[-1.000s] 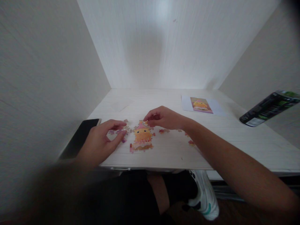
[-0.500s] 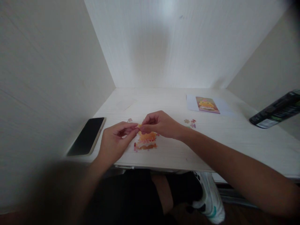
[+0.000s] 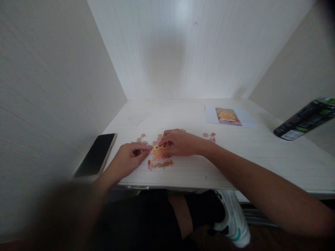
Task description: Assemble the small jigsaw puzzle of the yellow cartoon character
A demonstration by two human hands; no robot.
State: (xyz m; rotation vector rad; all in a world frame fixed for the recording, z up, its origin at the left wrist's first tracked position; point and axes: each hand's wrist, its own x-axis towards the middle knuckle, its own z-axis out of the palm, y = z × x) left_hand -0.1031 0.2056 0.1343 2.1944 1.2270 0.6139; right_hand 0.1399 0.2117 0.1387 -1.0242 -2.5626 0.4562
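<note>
A partly joined jigsaw puzzle lies flat near the table's front edge, showing a yellow-orange figure with dark eyes above a pink and white band. At its left edge is my left hand, thumb and forefinger pinched together; whatever is between the tips is too small to make out. My right hand reaches over the upper right part, its thumb and forefinger apart and their tips on the puzzle's face. That hand hides some of the picture. Loose puzzle pieces lie just beyond my left fingers.
More loose pieces lie right of my right hand. Farther back, a picture card of the same figure rests on white paper. A phone lies at left, a black can stands at right. Pale walls enclose the table.
My hands, fingertips together above the puzzle before, have parted. The right has come down onto the puzzle's face; the left has drawn back to its left edge. More of the picture shows.
</note>
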